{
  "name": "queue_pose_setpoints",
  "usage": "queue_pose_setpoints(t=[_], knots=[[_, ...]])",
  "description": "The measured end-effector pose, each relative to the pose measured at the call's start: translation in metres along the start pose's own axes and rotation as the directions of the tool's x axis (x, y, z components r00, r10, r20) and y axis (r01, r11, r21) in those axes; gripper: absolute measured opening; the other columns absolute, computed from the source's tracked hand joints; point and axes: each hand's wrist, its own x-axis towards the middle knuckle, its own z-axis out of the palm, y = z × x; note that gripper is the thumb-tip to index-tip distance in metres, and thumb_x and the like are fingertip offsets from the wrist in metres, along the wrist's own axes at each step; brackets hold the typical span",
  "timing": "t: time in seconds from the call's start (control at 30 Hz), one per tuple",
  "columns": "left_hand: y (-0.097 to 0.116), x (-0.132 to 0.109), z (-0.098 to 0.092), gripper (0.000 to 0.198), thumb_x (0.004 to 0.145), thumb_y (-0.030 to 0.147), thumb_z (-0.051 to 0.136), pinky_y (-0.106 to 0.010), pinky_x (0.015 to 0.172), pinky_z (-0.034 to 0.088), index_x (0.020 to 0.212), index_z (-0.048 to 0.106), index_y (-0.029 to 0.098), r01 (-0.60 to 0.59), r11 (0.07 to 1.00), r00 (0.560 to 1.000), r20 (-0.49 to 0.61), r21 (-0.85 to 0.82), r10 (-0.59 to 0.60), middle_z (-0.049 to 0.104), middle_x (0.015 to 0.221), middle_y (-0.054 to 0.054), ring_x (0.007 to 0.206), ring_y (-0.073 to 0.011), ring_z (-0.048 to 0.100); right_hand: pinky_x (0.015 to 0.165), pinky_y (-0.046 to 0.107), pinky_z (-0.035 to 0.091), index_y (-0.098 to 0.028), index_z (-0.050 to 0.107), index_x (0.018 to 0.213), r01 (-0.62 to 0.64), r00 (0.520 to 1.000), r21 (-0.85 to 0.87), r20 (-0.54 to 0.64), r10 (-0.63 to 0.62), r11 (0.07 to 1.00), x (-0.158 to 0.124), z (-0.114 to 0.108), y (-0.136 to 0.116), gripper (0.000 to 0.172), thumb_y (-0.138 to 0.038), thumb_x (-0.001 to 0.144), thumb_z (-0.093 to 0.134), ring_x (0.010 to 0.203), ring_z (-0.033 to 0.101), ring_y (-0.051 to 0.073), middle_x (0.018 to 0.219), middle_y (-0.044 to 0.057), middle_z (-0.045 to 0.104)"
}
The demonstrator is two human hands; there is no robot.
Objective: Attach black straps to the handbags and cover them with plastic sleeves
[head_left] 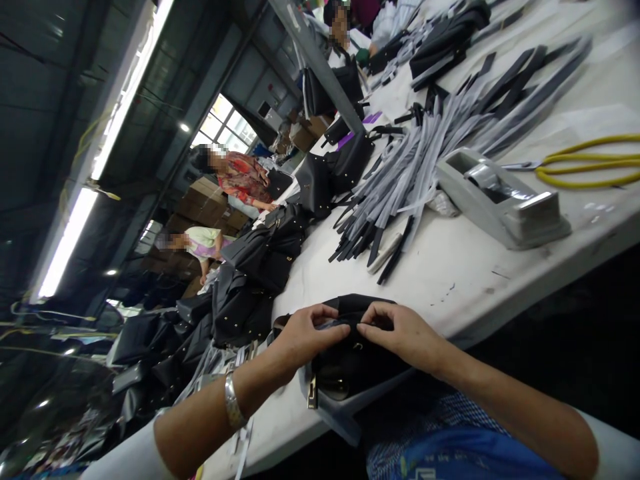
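A black bag (350, 373) with gold hardware lies at the near edge of the white table (450, 280). My left hand (305, 333) pinches a grey strip at the bag's top, fingers closed. A silver bracelet is on that wrist. My right hand (400, 330) grips the bag's top edge right beside the left, fingers curled closed. The thumbs nearly meet over the bag's opening.
A grey tape dispenser (500, 200) and yellow-handled scissors (585, 163) lie on the right. A heap of grey and black strips (425, 160) covers the middle. Black bags (260, 260) pile along the left edge. Other people work further along the table.
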Motion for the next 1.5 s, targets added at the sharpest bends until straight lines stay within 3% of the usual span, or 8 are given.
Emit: queue_pose_setpoints(t=[0.27,0.53,0.77,0.87,1.0,1.17,1.37,1.5], knots=[[-0.004,0.004,-0.001,0.043,0.071,0.040,0.081,-0.025,0.072,0.048,0.101,0.066,0.013,-0.003,0.999,0.999,0.036,-0.053,0.005,0.072,0.096,-0.007,0.087,-0.0199,0.066,0.063,0.027,0.040,-0.019,0.067,0.077,-0.022,1.000,-0.002,-0.011,0.022,1.000,0.004,0.000,0.003,0.014,-0.032,0.083,0.067,0.069,0.056,0.015,0.072,-0.001,0.065],[-0.006,0.001,0.006,0.041,0.070,0.040,0.077,-0.028,0.072,0.049,0.098,0.065,0.012,-0.049,0.998,0.998,-0.034,0.030,0.051,0.072,0.095,-0.010,0.091,-0.0251,0.066,0.062,0.026,0.041,-0.019,0.066,0.076,-0.015,1.000,-0.032,-0.015,0.014,0.999,0.002,0.003,0.000,0.014,-0.030,0.083,0.067,0.068,0.058,0.015,0.070,-0.001,0.066],[-0.007,0.002,0.019,0.031,0.070,0.033,0.064,-0.033,0.078,0.048,0.095,0.064,0.014,-0.111,0.973,0.977,-0.159,0.203,0.144,0.071,0.094,-0.009,0.090,-0.0272,0.065,0.068,0.029,0.044,-0.020,0.067,0.080,0.063,0.994,-0.232,-0.069,-0.081,0.971,-0.005,0.005,0.008,0.018,-0.036,0.088,0.067,0.076,0.064,0.017,0.080,-0.001,0.071],[-0.011,0.004,0.020,0.031,0.070,0.034,0.064,-0.034,0.078,0.047,0.094,0.063,0.015,-0.125,0.970,0.974,-0.158,0.208,0.159,0.071,0.092,-0.008,0.089,-0.0274,0.064,0.073,0.026,0.047,-0.021,0.069,0.085,0.133,0.988,-0.341,-0.028,-0.152,0.930,-0.008,-0.004,0.010,0.015,-0.036,0.088,0.069,0.082,0.066,0.016,0.086,-0.002,0.073],[-0.019,0.007,0.019,0.028,0.071,0.035,0.063,-0.034,0.075,0.046,0.092,0.062,0.016,-0.155,0.966,0.971,-0.148,0.208,0.188,0.070,0.088,-0.007,0.085,-0.0268,0.064,0.083,0.025,0.050,-0.023,0.072,0.101,0.210,0.972,-0.532,0.028,-0.232,0.820,0.013,-0.040,0.013,0.019,-0.032,0.099,0.055,0.093,0.068,0.015,0.101,0.001,0.075],[-0.022,0.007,0.017,0.031,0.071,0.036,0.065,-0.032,0.074,0.045,0.094,0.063,0.016,-0.166,0.960,0.967,-0.154,0.228,0.204,0.070,0.089,-0.006,0.083,-0.0259,0.064,0.104,0.043,0.045,-0.013,0.065,0.123,0.165,0.971,-0.830,0.043,-0.234,0.534,0.085,-0.086,0.014,0.027,-0.021,0.102,0.048,0.120,0.059,0.025,0.127,0.015,0.065],[-0.022,0.006,0.017,0.027,0.072,0.032,0.064,-0.030,0.068,0.043,0.093,0.065,0.014,-0.192,0.956,0.959,-0.165,0.223,0.232,0.068,0.083,-0.005,0.079,-0.0241,0.063,0.092,0.045,0.054,-0.015,0.065,0.114,0.210,0.977,-0.954,0.212,-0.013,0.215,0.147,-0.083,0.013,0.025,-0.032,0.096,0.064,0.105,0.065,0.023,0.118,0.009,0.067],[-0.020,0.004,0.017,0.030,0.071,0.032,0.067,-0.029,0.066,0.042,0.094,0.066,0.014,-0.177,0.963,0.960,-0.179,0.204,0.215,0.068,0.083,-0.005,0.077,-0.0233,0.062,0.089,0.044,0.055,-0.015,0.064,0.115,0.242,0.969,-0.947,0.248,0.004,0.210,0.154,-0.078,0.005,0.026,-0.033,0.096,0.064,0.101,0.066,0.022,0.115,0.008,0.067]])
